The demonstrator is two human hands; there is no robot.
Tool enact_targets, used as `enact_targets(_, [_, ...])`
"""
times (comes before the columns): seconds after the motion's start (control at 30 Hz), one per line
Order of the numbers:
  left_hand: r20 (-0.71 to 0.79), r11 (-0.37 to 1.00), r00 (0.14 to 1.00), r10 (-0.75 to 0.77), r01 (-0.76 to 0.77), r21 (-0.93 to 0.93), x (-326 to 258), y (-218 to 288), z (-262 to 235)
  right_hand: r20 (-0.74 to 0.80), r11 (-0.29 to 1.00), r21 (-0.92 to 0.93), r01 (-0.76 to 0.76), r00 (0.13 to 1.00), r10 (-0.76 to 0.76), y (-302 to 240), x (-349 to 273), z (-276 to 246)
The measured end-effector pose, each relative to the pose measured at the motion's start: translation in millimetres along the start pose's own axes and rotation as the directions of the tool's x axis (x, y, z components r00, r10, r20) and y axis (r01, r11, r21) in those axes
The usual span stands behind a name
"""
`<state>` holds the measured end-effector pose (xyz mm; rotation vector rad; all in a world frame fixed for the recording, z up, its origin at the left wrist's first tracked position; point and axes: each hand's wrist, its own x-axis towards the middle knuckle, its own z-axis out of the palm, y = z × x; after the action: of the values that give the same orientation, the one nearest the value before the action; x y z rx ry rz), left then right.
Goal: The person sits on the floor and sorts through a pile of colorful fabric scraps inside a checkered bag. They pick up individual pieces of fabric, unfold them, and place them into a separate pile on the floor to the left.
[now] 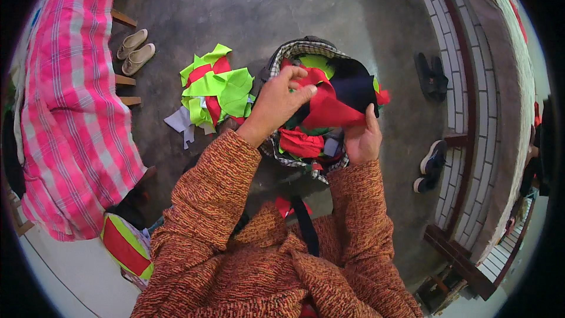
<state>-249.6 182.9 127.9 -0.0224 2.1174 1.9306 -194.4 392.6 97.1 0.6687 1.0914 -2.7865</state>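
At the centre of the frame, you hold a red cloth piece up over a checked fabric bag stuffed with scraps. Your left hand pinches the cloth's upper edge, thumb and fingertips closed on it near the top of the bag's opening. Your right hand comes up from below, thumb raised and pressed against the cloth's right corner, where a dark navy piece lies just behind the red one (whether the right fingers also grip the navy piece cannot be told). The red cloth stretches between the two hands, slanting down from the left grip toward the right.

Inside the bag, more red and green scraps sit below the hands. Just left of the bag, a loose pile of green and red cloth pieces lies on the grey concrete floor. A pair of beige shoes rests in the upper left, beside a pink checked cloth draped along the left edge. Dark sandals lie to the right, near a tiled step.
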Motion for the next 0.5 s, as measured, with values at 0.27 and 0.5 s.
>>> enact_targets(0.27, [0.228,0.974,0.961,-0.158,0.19,-0.123,-3.4,15.3,6.3,0.2,0.937,0.298,-0.184,0.971,0.128,-9.1,-13.3,32.0])
enact_targets(0.5, [0.539,0.824,0.823,-0.18,0.425,-0.375,-11.7,22.1,16.6,0.092,0.973,0.203,-0.109,0.991,0.092,-2.7,-8.4,31.1])
